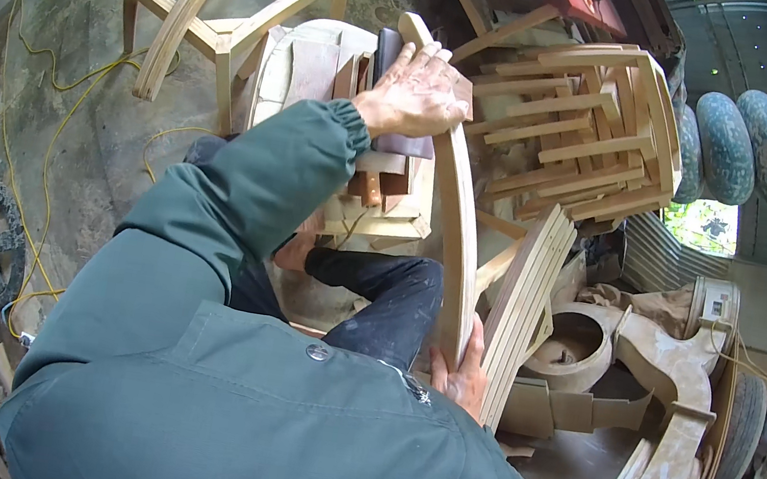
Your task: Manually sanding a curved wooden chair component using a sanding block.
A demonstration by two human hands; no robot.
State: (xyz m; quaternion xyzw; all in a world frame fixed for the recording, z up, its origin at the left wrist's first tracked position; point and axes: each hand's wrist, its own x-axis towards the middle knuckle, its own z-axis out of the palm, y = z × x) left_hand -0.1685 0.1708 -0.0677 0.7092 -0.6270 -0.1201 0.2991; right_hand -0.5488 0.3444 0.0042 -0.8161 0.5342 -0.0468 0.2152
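Observation:
A long curved wooden piece (459, 216) runs from beyond my left hand back to my right side. My left hand (413, 93) lies over its far part, fingers bent across the wood; the thumb is hidden. Around its near end, my right hand (462, 378) is closed, with the thumb on one side and a finger along the other. Directly beside and beneath my left hand is a dark brown, smooth-faced block or pad (388, 54). That part sits on a wooden stand (390, 227) in front of my legs, and my hand covers some of it.
Several similar strips (533, 302) lean together by my right hand. A stack of wooden frames (588, 131) stands far right, and one frame (226, 33) far left. A yellow cord (48, 160) crosses the floor. A dusty curved duct (668, 356) and a tyre (738, 441) are at right.

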